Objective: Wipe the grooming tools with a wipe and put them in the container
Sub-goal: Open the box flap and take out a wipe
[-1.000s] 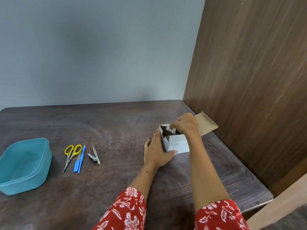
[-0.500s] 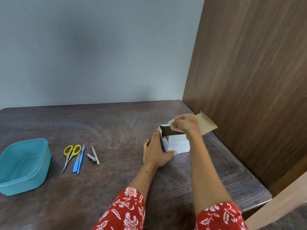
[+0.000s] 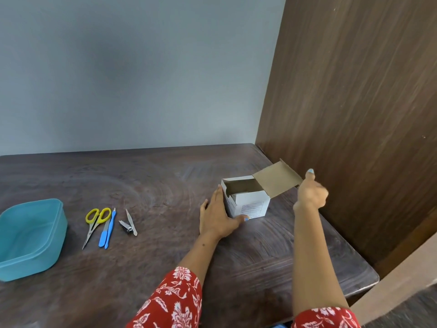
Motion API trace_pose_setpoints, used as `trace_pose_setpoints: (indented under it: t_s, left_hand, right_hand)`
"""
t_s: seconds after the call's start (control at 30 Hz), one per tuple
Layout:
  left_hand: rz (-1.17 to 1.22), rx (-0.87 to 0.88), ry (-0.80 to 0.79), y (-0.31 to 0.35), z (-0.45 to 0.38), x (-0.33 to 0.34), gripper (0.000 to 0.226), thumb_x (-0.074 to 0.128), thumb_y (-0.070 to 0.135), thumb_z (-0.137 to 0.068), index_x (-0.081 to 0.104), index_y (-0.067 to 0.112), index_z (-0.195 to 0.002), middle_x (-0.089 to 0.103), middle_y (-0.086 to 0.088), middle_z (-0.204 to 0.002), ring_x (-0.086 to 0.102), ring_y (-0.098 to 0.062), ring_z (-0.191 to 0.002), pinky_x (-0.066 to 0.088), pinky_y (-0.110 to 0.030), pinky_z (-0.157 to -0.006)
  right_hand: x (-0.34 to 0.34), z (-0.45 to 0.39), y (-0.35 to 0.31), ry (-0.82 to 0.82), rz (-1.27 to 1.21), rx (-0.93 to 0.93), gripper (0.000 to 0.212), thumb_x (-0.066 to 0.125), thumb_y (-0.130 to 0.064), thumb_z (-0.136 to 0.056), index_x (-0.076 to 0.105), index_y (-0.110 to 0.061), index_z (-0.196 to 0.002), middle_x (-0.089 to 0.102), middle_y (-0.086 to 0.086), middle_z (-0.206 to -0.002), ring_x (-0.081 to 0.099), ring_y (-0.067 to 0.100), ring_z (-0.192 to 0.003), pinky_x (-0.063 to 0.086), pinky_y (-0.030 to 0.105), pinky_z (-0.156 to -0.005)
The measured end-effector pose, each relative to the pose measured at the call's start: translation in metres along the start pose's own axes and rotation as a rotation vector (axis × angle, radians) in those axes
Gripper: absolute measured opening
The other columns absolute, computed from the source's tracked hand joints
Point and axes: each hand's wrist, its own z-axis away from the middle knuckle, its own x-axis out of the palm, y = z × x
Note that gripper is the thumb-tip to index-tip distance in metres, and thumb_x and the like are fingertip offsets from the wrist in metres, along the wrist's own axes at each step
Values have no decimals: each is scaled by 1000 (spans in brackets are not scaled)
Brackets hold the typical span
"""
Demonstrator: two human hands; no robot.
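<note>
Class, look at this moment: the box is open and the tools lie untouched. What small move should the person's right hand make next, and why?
Probably bring the right hand leftward toward the tools. It is raised beside the open flap of the box, fingers curled, likely round a wipe, though blur hides it. The left hand rests flat against the box. The scissors lie unwiped by the teal container.

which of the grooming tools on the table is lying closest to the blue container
The yellow-handled scissors. They are the leftmost tool in the row, beside the teal container; the blue-handled tools and nail clipper lie farther right.
</note>
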Motion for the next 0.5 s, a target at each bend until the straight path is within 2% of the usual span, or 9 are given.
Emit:
trace_pose_setpoints:
  t_s: [0.03,0.1,0.17,0.23,0.33,0.5]
  left_hand:
    - [-1,0,-3,0,0,0,104,72,53,-65,14,20,-146,32,8,-148,32,-8,-135,11,-40,-118]
    - [-10,1,-7,0,0,0,105,71,54,-66,13,19,-147,31,8,-149,31,-9,-136,11,-40,-118]
    - [-16,-1,-8,0,0,0,105,70,54,-67,13,18,-147,30,7,-150,30,-9,-136,10,-40,-118]
    - [-11,1,-14,-1,0,0,104,70,54,-67,14,18,-147,31,8,-149,31,-9,-136,10,-40,-118]
    - [5,1,-16,-1,0,0,107,69,57,-62,15,18,-146,33,9,-148,32,-7,-135,11,-39,-117]
    - [-10,-4,-13,-3,0,3,109,69,56,-63,13,17,-147,29,7,-150,28,-7,-137,11,-40,-117]
  right_hand:
    - [0,3,4,-28,-6,4,41,53,-33,-94,44,-13,-59,46,0,-60,42,10,-55,40,30,-66]
    - [1,12,9,-85,-6,-85,35,53,-29,-94,55,-11,-65,51,-1,-63,45,9,-59,40,29,-66]
    - [5,23,9,-142,3,-236,23,53,-27,-93,69,-10,-88,62,-3,-80,55,10,-76,43,25,-68]
    - [7,33,9,-209,33,-365,23,54,-23,-91,70,-15,-106,66,-6,-97,58,8,-93,48,20,-77]
    - [5,44,16,-334,124,-617,24,55,-19,-91,68,-18,-111,68,-4,-106,62,7,-97,46,6,-79]
    - [1,55,43,-511,248,-858,25,61,-20,-91,67,-15,-114,61,0,-114,56,2,-104,40,4,-88]
